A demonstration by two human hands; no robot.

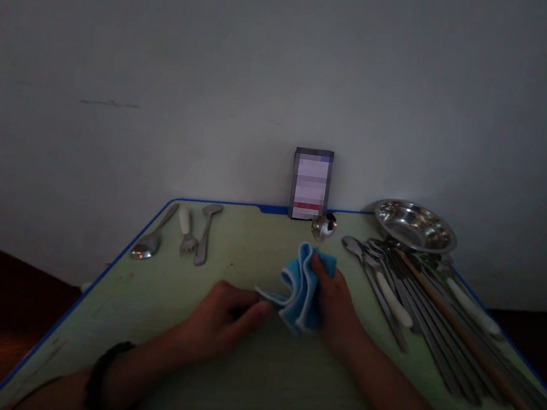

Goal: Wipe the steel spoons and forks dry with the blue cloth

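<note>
A blue cloth (299, 296) with pale edges is bunched up over the middle of the table. My right hand (338, 308) is closed around its right side, thumb on top. My left hand (228, 320) pinches near the cloth's left corner, its fingertips partly hidden. Just beyond the cloth shows the shiny round bowl of a spoon (324, 226). The spoon's handle is hidden, and I cannot tell whether it runs into the cloth.
At the left lie a large spoon (146, 246), a white-handled fork (188, 241) and a smaller spoon (204, 236). A pile of cutlery (421, 312) covers the right side, below a metal bowl (416, 227). A phone (310, 183) leans on the wall (249, 81).
</note>
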